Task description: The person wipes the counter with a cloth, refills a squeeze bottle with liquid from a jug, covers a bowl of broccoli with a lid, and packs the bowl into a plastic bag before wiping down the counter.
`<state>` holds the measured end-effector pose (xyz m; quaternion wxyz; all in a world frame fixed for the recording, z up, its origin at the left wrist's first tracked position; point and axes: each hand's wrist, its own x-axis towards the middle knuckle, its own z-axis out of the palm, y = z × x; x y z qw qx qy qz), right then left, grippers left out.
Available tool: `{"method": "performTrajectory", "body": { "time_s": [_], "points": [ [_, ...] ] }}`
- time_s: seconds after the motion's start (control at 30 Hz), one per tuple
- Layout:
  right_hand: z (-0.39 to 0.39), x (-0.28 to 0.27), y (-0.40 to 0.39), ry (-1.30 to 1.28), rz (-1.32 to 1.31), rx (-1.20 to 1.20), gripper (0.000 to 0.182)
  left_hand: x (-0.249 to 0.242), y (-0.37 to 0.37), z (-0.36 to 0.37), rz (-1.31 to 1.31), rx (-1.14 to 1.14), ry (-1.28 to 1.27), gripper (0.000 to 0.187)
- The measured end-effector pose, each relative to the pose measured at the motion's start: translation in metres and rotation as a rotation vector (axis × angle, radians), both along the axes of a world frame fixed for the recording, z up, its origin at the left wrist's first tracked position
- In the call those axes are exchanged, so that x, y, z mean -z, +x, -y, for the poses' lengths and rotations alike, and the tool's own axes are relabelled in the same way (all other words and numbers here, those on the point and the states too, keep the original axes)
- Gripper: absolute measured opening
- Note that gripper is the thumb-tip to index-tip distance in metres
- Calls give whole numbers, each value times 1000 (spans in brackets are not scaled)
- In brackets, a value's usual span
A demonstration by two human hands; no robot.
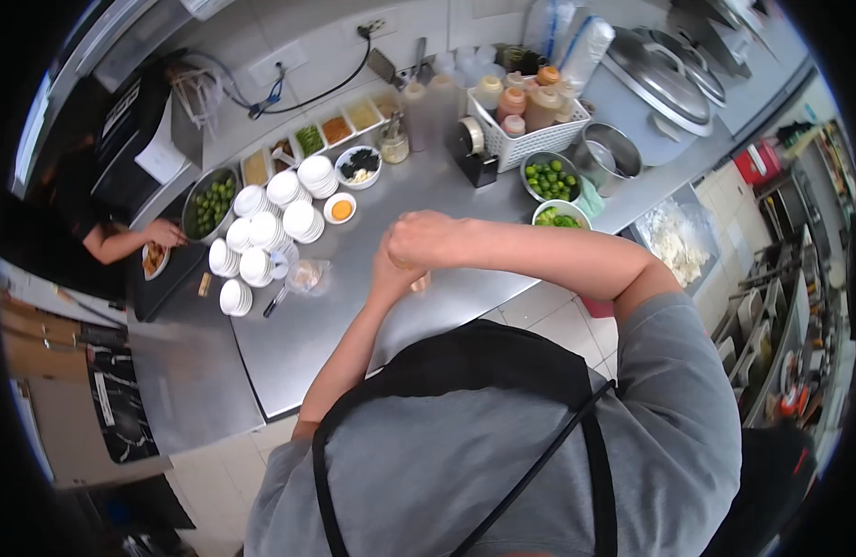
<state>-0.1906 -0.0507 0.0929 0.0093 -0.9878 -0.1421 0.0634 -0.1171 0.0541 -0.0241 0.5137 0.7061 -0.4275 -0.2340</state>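
My right hand (426,239) is closed and rests on top of my left hand (391,277), over the steel counter (340,325). The fingers of both hands are curled together. Whatever lies between them, if anything, is hidden. A small orange-pink bit shows just below the hands, too small to name. To their left stand stacks of small white bowls (298,221) and a small white bowl with an orange yolk-like content (340,208). A clear plastic bag with pale contents (307,276) lies near the stacks, beside a dark-handled utensil (276,302).
A white basket of sauce bottles (530,144), a bowl of green limes (551,174) and a steel pot (610,153) stand at back right. Topping containers (309,139) line the wall. At left, a co-worker's hand (165,232) is by a plate of food (155,261).
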Motion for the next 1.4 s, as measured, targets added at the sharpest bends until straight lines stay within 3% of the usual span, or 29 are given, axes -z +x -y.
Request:
{"method": "performTrajectory", "body": {
  "time_s": [0.13, 0.2, 0.33, 0.4, 0.5, 0.53, 0.6, 0.7, 0.77, 0.83, 0.93, 1.0, 1.17, 1.23, 1.3, 1.4],
  "points": [
    [11, 8, -6, 92, 57, -4, 17, -9, 5, -3, -59, 95, -54, 71],
    [19, 6, -11, 292, 228, -275, 14, -18, 11, -3, -54, 170, -27, 72],
    [19, 6, -11, 219, 232, -224, 20, -11, 14, -1, -190, 256, -5, 74],
    [8, 1, -13, 15, 68, 83, 16, -8, 15, 0, -153, 251, -5, 72],
    [-5, -11, -15, -68, -76, 202, 19, -3, 11, 2, -114, 220, -31, 71],
    [-3, -9, -18, -68, -74, 216, 19, -2, 9, 5, -111, 190, -60, 70],
    [7, 3, -25, 57, 298, 152, 17, -8, 9, 3, -106, 181, -26, 69],
    [13, 20, -25, 142, 291, 113, 24, -14, 0, 2, -90, 119, 9, 65],
    [10, 13, -26, 153, 183, 241, 27, -7, -8, 7, -81, 93, 3, 63],
    [12, 2, -28, 164, 77, 369, 31, 4, -13, 12, -33, -51, -223, 60],
    [19, -2, -32, 95, -113, 341, 38, -6, -12, 14, -226, 58, -155, 62],
    [28, 11, -39, 291, 115, 315, 42, -2, -9, 17, -202, 76, -151, 61],
    [45, 33, -51, 213, 186, 328, 43, -7, -41, 49, -128, 42, -177, 57],
    [59, 41, -58, 199, 237, 389, 41, -2, -55, 67, -51, -121, -261, 57],
    [79, 40, -69, 209, 411, 261, 35, -6, -62, 77, -102, -111, -214, 59],
    [103, 28, -83, 188, 234, 201, 35, -8, -64, 95, -141, -59, -144, 60]
  ]
}}
